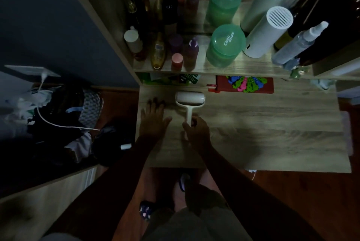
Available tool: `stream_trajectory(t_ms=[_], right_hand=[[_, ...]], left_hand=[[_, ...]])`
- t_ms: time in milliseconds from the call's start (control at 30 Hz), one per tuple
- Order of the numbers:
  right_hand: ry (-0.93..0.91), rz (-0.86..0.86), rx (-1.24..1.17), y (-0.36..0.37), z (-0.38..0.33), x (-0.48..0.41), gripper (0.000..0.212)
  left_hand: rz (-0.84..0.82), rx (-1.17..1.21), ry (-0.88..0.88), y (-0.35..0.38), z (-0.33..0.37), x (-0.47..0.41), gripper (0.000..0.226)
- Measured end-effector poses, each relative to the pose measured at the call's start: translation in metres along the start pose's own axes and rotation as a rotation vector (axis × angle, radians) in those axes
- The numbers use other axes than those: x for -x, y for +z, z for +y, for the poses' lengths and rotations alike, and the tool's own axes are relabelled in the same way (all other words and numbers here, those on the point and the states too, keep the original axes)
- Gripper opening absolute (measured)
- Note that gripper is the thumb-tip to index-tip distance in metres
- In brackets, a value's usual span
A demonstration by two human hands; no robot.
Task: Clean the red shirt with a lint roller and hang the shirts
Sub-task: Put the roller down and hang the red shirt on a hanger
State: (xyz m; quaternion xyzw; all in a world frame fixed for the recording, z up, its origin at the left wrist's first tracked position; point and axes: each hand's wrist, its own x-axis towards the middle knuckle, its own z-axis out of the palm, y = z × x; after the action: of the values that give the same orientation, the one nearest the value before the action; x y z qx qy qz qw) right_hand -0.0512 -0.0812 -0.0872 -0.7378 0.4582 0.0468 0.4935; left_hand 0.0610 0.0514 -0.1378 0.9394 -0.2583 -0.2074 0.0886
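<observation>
A dim room: a pale wooden desk (272,139) with a cluttered shelf (243,68), reddish-brown floor (292,201), dark blue wall (48,16).

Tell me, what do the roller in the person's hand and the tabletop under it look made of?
Lint roller: seemingly smooth cream plastic frame and handle, with a paler, likely paper, drum. Tabletop: wood-look surface with a matte, streaky pale grain, possibly laminate.
</observation>
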Motion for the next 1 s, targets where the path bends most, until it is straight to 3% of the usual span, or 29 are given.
stream_trajectory(t_ms=[400,533,667,767,867,1000], right_hand=[[-0.020,-0.039,-0.060,-0.003,0.012,-0.012,0.026],[-0.096,0.047,-0.027,-0.003,0.012,-0.004,0.021],[-0.158,0.046,-0.006,-0.003,0.001,0.011,0.035],[-0.328,0.069,0.027,-0.001,-0.014,0.028,0.036],[-0.469,0.025,0.051,0.013,-0.042,0.051,0.034],[-0.693,-0.078,-0.021,0.053,-0.119,0.103,0.026]], left_hand=[[-0.020,0.038,-0.023,-0.005,0.004,0.000,0.076],[-0.020,0.033,-0.019,-0.007,0.004,0.000,0.080],[0.023,0.009,0.006,-0.012,-0.004,0.015,0.082],[0.051,0.022,-0.044,-0.029,-0.019,0.035,0.082],[0.176,0.128,-0.109,-0.067,-0.047,0.071,0.076],[0.492,0.217,-0.138,-0.145,-0.110,0.148,0.071]])
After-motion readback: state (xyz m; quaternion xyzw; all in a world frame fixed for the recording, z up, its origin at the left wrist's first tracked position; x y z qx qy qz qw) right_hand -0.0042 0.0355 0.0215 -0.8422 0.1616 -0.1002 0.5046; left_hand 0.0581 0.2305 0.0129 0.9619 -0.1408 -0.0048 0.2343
